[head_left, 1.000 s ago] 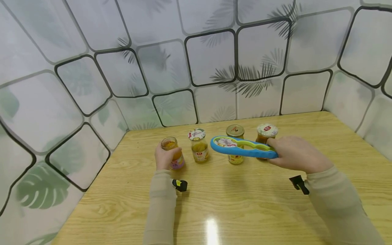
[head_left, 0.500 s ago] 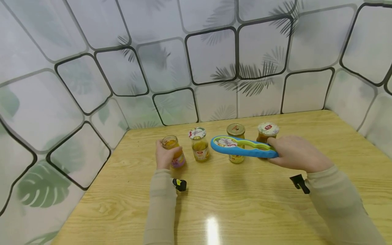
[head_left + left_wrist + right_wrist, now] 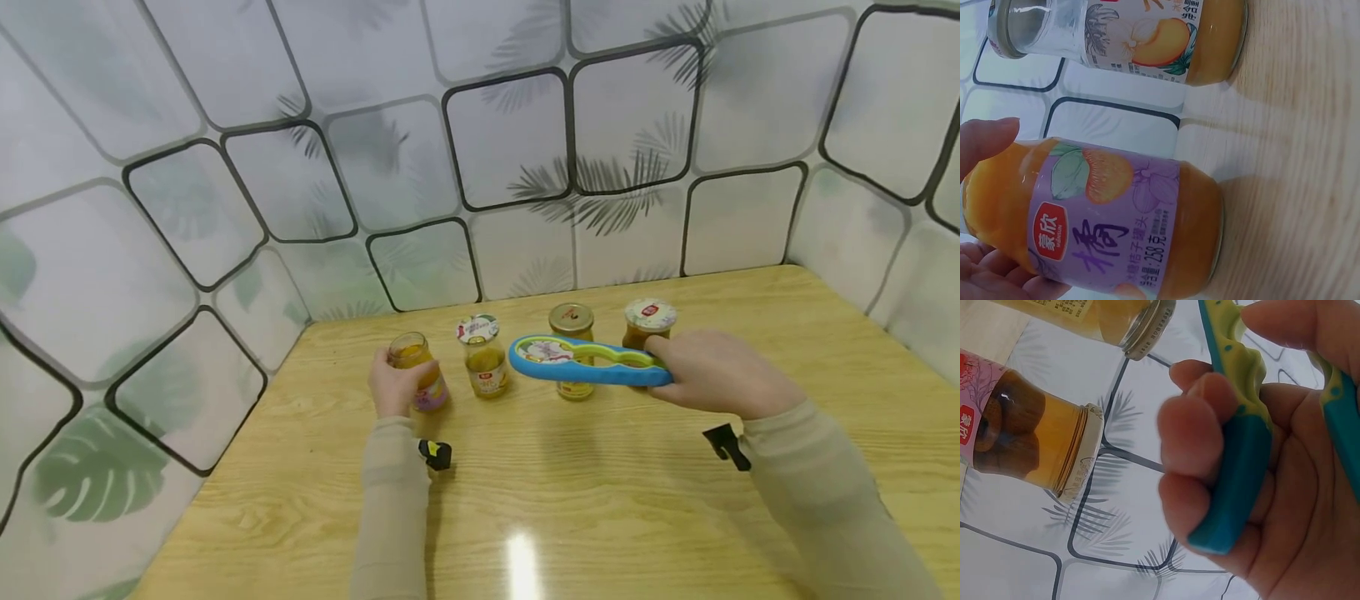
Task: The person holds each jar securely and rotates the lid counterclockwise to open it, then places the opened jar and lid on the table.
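Note:
My left hand [image 3: 396, 385] grips an uncapped glass jar of canned tangerines [image 3: 429, 392] around its upper part. In the left wrist view this jar [image 3: 1116, 219] stands on the table with its purple label showing, thumb and fingers on either side. My right hand [image 3: 727, 375] holds a blue and lime-green jar opener [image 3: 607, 372] by its handles, level above the table and pointing left. A printed white disc like a jar lid [image 3: 546, 350] sits in the opener's wide end. Fingers curl round one handle [image 3: 1238, 475] in the right wrist view.
A peach jar with a printed lid [image 3: 486, 371] stands right of the held jar. Behind the opener are a gold-lidded jar [image 3: 576, 390] and a white-lidded jar [image 3: 649, 315], both partly covered. The wooden table [image 3: 570, 500] meets a patterned wall covering [image 3: 517, 150].

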Tool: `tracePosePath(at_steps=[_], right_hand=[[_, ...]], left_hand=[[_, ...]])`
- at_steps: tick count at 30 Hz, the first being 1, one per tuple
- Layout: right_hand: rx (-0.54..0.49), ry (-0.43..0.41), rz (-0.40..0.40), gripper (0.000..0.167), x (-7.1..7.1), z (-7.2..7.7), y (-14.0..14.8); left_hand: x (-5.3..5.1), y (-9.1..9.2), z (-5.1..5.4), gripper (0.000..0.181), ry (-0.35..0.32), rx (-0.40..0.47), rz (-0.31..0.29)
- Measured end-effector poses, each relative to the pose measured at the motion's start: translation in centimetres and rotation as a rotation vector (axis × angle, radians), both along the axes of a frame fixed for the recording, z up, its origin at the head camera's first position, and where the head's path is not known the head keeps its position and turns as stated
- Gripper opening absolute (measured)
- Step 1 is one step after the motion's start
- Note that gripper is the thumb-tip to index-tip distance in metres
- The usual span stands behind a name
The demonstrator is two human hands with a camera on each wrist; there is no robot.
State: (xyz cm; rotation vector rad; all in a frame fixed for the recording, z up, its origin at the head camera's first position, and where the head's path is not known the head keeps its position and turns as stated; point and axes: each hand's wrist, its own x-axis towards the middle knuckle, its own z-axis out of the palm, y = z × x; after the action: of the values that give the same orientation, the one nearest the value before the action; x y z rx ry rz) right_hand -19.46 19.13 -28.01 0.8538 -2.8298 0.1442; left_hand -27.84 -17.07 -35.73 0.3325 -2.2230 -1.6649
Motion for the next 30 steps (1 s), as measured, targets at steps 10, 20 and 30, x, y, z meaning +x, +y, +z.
tracePosePath(at_steps=[10,20,30], right_hand=[[0.013,-0.024,-0.007,0.027,-0.1,-0.1,-0.2],[0.006,-0.003,0.001,0.027,-0.2,-0.2,0.0],[0.001,0.011,0.001,0.03,-0.4,-0.4,0.5]], left_hand=[[-0.1,-1.1,-0.3,0.049,-0.008,-0.036,-0.04],[-0.7,-1.6,0.0,0.044,-0.008,-0.167,-0.073],[-0.6,-1.7,0.5,0.047,-0.041,-0.261,-0.111]])
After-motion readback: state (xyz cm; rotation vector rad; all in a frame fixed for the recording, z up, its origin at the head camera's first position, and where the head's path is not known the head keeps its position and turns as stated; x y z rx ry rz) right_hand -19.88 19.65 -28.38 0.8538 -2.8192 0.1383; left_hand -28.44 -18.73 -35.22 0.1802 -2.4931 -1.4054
